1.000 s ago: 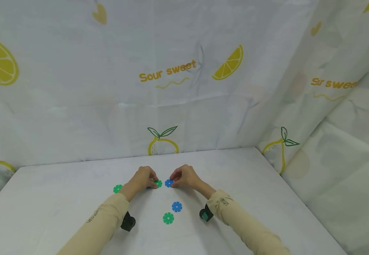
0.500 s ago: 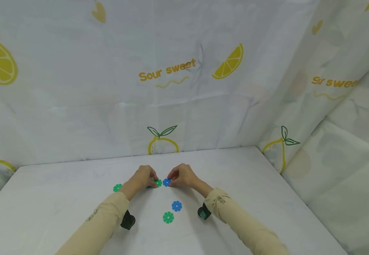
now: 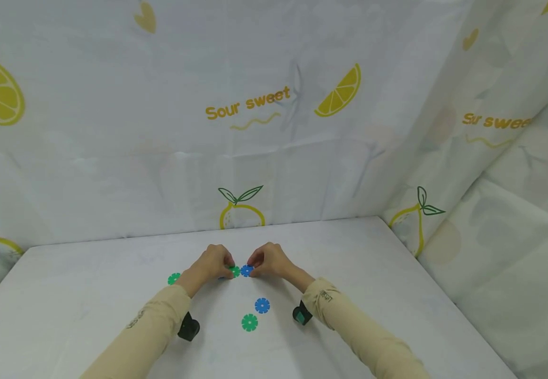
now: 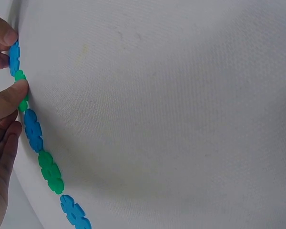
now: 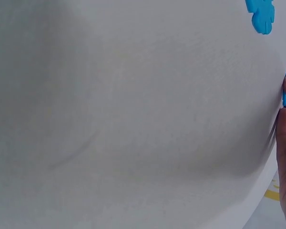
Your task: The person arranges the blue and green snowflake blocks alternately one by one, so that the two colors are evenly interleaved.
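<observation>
On the white table, flat notched plastic discs (snowflake building discs) lie in a row of alternating blue and green. My left hand [image 3: 207,263] pinches a green disc [image 3: 235,271] between thumb and fingertips. Just right of it, my right hand [image 3: 273,262] pinches a blue disc [image 3: 246,271] by its right side. Edge to edge, the two held discs meet in the left wrist view. There the row runs on from the green one to a blue disc [image 4: 33,130], another green disc [image 4: 50,171] and a blue disc [image 4: 76,213]. In the head view my left hand partly hides this row.
Nearer the front of the table [image 3: 373,273] lie a loose blue disc [image 3: 262,305] and a loose green disc [image 3: 250,322]. Black wrist devices [image 3: 189,327] hang below both forearms. A white curtain [image 3: 113,189] with lemon prints rises behind the table.
My right hand has moved slightly left with its blue disc, narrowing the space to the green disc until they meet. The left hand has stayed in place.
</observation>
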Available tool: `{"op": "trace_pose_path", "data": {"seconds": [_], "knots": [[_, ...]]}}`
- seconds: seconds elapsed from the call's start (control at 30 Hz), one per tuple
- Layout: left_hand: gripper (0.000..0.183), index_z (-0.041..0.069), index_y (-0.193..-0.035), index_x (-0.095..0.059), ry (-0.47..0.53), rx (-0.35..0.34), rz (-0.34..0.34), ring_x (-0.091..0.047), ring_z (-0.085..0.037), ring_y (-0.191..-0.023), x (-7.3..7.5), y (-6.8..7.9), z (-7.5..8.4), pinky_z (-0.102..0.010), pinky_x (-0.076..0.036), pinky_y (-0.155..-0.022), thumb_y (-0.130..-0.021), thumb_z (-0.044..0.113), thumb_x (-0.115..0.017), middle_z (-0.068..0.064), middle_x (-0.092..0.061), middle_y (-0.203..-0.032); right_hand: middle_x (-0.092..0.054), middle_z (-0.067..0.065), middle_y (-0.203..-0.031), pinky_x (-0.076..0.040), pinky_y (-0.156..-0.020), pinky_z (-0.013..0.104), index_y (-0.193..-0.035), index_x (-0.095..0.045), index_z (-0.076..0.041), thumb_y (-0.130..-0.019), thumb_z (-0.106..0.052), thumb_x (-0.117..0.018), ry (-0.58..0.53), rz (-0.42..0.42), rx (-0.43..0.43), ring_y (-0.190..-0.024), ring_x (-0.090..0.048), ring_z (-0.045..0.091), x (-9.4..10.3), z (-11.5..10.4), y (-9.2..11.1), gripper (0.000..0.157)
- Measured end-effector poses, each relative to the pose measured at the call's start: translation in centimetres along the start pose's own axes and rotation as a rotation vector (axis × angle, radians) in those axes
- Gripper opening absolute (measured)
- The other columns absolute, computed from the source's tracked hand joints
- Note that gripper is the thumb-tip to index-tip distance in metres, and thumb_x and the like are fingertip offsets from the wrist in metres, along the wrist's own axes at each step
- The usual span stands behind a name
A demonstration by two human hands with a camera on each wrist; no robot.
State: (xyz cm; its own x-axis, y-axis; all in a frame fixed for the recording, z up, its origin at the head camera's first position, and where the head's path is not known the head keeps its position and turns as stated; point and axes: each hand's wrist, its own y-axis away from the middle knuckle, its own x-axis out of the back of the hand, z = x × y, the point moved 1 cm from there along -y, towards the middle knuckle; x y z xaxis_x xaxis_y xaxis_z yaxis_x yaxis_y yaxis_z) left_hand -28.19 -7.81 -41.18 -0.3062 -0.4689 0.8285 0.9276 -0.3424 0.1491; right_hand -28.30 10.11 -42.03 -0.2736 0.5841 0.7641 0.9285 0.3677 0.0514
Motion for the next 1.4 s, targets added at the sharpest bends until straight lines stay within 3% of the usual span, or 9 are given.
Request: {"op": "trace_pose_path", "data": {"seconds": [0.4, 0.67, 1.03, 1.2, 1.4], "knots": [[0.022, 0.004, -0.093, -0.075, 0.025, -0.051, 0.026, -0.062, -0.017, -0.087, -0.1, -0.2, -0.5, -0.036, -0.051, -0.085, -0.073, 0.008, -0.083, -0.003, -0.07, -0.089, -0.068, 0.002, -0.082, -0.05, -0.067, 0.018, -0.093, -0.072, -0.003, -0.075, -0.007, -0.081, -0.028, -0.004, 0.026, -0.07, -0.057, 0.009, 0.3, 0.2, 0.3, 0.02], [0.023, 0.007, -0.094, -0.076, 0.05, -0.131, 0.06, -0.063, -0.021, -0.094, -0.9, -0.6, -0.2, -0.038, -0.051, -0.085, -0.073, 0.012, -0.083, -0.004, -0.07, -0.096, -0.07, 0.009, -0.098, -0.053, -0.076, 0.024, -0.104, -0.069, -0.002, -0.079, -0.005, -0.078, -0.169, -0.022, 0.063, -0.084, -0.064, 0.015, 1.5, 0.7, 2.3, 0.026], [0.017, 0.005, -0.086, -0.076, 0.036, -0.204, 0.092, -0.064, -0.022, -0.092, -1.8, -1.3, 0.5, -0.038, -0.051, -0.085, -0.071, 0.008, -0.083, -0.003, -0.072, -0.086, -0.064, 0.025, -0.114, -0.052, -0.086, 0.026, -0.114, -0.063, 0.007, -0.086, 0.0, -0.069, -0.476, -0.249, 0.225, -0.105, -0.062, 0.035, 2.0, 0.0, 5.5, 0.03], [0.016, 0.004, -0.085, -0.076, 0.05, -0.221, 0.095, -0.065, -0.021, -0.089, -1.9, -1.4, 0.6, -0.037, -0.052, -0.082, -0.071, 0.007, -0.083, -0.003, -0.072, -0.084, -0.063, 0.025, -0.115, -0.052, -0.089, 0.031, -0.113, -0.062, 0.01, -0.084, 0.006, -0.068, -0.513, -0.38, 0.324, -0.106, -0.063, 0.029, 0.5, -0.1, 6.2, 0.029], [0.016, 0.004, -0.085, -0.076, 0.064, -0.215, 0.088, -0.064, -0.02, -0.089, -2.0, -1.4, 0.6, -0.037, -0.052, -0.083, -0.07, 0.007, -0.083, -0.002, -0.071, -0.084, -0.064, 0.024, -0.112, -0.05, -0.092, 0.033, -0.109, -0.063, 0.011, -0.082, 0.009, -0.069, -0.504, -0.513, 0.325, -0.105, -0.063, 0.017, -1.0, -1.1, 6.6, 0.028]]}}
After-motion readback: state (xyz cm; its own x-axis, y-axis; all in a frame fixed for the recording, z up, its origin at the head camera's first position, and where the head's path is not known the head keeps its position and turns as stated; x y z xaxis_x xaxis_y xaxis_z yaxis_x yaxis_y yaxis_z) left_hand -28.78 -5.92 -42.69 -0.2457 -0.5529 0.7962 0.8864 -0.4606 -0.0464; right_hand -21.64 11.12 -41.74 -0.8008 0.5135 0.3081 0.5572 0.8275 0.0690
